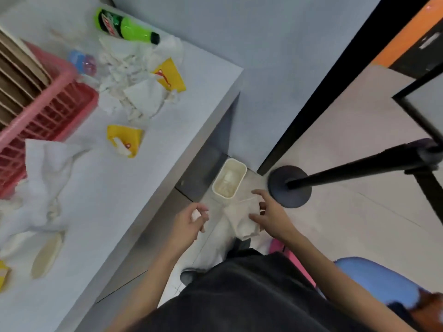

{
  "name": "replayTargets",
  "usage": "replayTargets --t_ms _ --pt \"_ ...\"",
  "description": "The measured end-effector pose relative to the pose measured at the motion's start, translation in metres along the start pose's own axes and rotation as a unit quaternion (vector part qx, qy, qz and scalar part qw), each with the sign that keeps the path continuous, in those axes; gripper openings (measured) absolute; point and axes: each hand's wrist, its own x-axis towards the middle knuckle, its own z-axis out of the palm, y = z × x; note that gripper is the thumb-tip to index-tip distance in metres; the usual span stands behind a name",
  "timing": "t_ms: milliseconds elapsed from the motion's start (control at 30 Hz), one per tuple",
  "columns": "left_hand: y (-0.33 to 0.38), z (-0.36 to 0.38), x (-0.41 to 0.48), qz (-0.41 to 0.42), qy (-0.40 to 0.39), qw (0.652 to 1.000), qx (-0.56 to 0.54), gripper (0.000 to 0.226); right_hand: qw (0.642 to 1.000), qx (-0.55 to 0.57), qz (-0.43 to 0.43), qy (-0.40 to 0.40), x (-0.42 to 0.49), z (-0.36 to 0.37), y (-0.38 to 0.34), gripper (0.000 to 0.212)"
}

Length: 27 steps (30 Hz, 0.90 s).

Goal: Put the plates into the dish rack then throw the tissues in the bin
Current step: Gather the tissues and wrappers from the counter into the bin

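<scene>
A crumpled tissue (241,221) hangs over the floor just short of the cream bin (242,170), against the right hand (273,216). That hand's fingers are spread and nearly straight; whether the thumb grips the tissue cannot be told. The left hand (189,221), just beside it, curls its fingers round a small white scrap (196,213). The bin stands in a narrow gap between the table (119,212) edge on the left and the round stand base (291,195) on the right, with the wall behind it. On the table lie more tissues (124,75), well apart from both hands, beside the pink dish rack (48,111) holding plates (16,68).
</scene>
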Motion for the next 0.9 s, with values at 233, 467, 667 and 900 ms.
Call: replayTargets --t_ms 233,467,667,900 --pt "0.021 0.046 0.047 -0.034 -0.052 0.996 0.061 0.032 0.997 -0.069 0.017 0.032 0.025 -0.059 0.034 0.033" --pt "0.02 0.061 0.089 -0.064 -0.04 0.997 0.034 0.041 0.992 -0.101 0.052 0.051 0.06 -0.068 0.05 0.035" --pt "0.009 0.063 0.145 -0.117 -0.083 0.989 0.028 0.019 0.987 -0.075 0.086 0.112 0.109 -0.054 0.056 0.022" --pt "-0.074 0.089 0.244 -0.139 -0.07 0.985 0.077 0.014 0.978 -0.058 0.111 0.169 0.19 -0.013 0.115 0.023"
